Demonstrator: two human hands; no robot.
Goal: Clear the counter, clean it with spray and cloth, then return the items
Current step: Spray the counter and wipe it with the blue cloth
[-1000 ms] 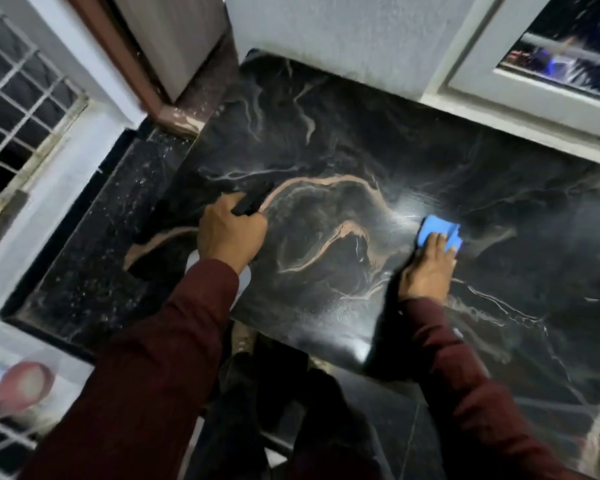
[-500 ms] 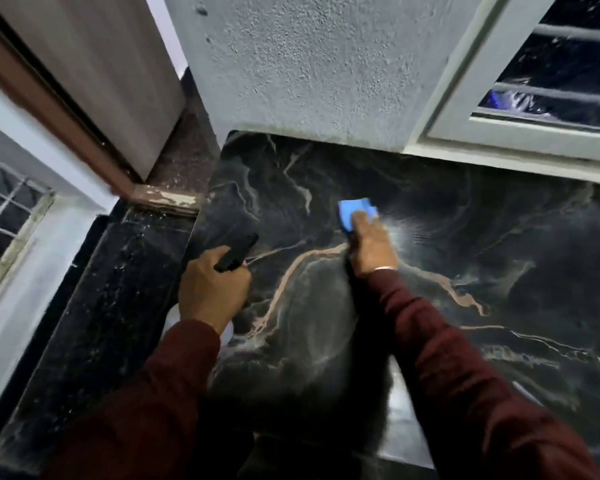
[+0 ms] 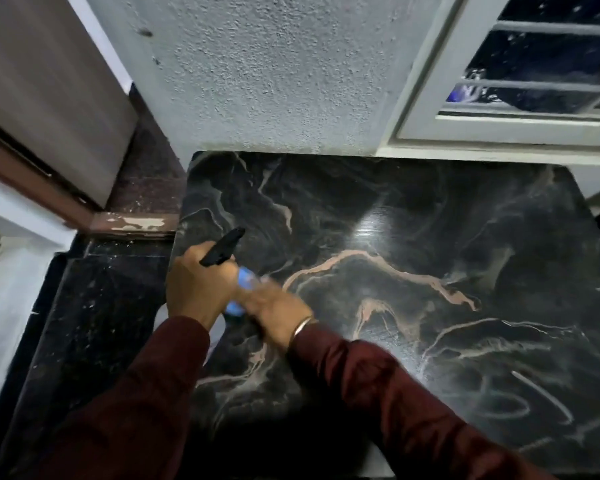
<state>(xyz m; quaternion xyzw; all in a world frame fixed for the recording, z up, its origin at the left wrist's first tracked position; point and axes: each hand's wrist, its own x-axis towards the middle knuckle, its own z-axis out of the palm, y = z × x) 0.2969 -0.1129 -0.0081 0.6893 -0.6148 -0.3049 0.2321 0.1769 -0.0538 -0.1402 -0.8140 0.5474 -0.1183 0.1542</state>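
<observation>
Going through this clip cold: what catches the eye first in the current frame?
The dark countertop with pale pink veins fills the view, a bright glare patch near its middle. At its left edge the two hands meet: the left hand grips a spray bottle's black trigger head, and the blurred right hand presses a blue cloth right beside it.

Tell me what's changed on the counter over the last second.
The right hand swept the blue cloth from the right side across the counter to its left edge, beside the left hand. The left hand kept hold of the spray bottle. Nothing else is on the counter.
</observation>
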